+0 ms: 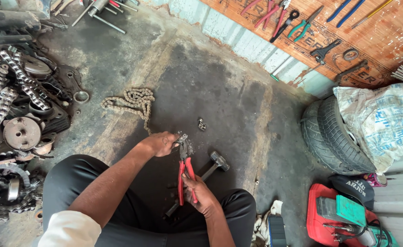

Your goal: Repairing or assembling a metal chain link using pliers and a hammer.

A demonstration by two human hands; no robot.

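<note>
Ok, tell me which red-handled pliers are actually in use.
The red-handled pliers on the floor, gripped by the right hand, left hand at the tip. The other red-handled pliers hang on the wall board.

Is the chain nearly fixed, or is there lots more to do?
Looks partway. A small link piece already lies loose on the floor. Right now the right hand squeezes red-handled pliers on a chain bit pinched by the left hand. The long chain lies heaped apart, unjoined, and the hammer rests unused.
</note>
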